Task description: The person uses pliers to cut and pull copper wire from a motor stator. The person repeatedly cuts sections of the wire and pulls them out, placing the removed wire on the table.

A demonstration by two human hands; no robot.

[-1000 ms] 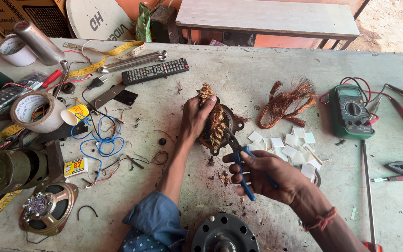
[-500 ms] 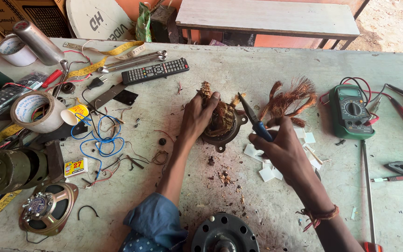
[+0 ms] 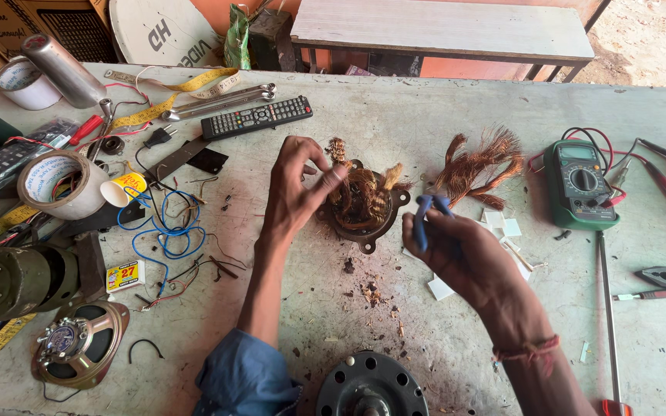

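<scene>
Motor winding (image 3: 364, 202) at mid-tabletop (image 3: 395, 123), gripped by the left hand (image 3: 296, 189).
Sat between both hands, copper coils frayed; left fingers (image 3: 331, 179) pinched on its near edge. Just beside it, right hand (image 3: 456, 250) closed around blue-handled pliers (image 3: 425, 219). Farther right lay a loose copper wire bundle (image 3: 479, 163), paper scraps (image 3: 502, 225) and a green multimeter (image 3: 578, 183); behind, a remote control (image 3: 256, 117).

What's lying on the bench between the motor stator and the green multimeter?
In the head view, a loose bundle of pulled copper wire lies between the stator and the multimeter, with small white paper pieces just below it.
</scene>
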